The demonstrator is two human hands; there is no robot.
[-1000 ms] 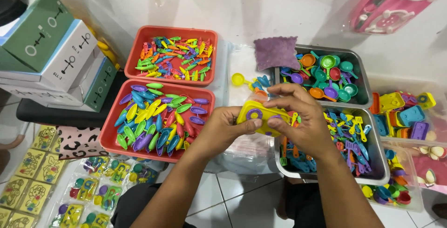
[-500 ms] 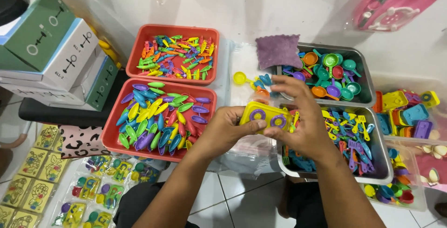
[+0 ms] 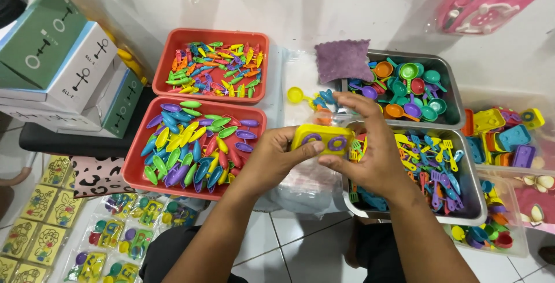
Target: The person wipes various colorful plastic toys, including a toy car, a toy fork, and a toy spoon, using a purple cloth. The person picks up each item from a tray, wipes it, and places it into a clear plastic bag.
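Above the clear plastic bag (image 3: 306, 182), the left hand (image 3: 272, 158) and right hand (image 3: 370, 156) pinch the yellow toy stove (image 3: 322, 139) together, so a level, steady grip seems best.

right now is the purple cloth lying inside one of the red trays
No, the purple cloth lies over the corner of the upper metal tray, apart from both red trays.

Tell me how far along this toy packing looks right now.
Done: finished packets lie on the floor at lower left. In hand: both hands, left hand and right hand, hold a yellow toy stove over a clear bag. Left: the red trays and metal trays are full of loose pieces.
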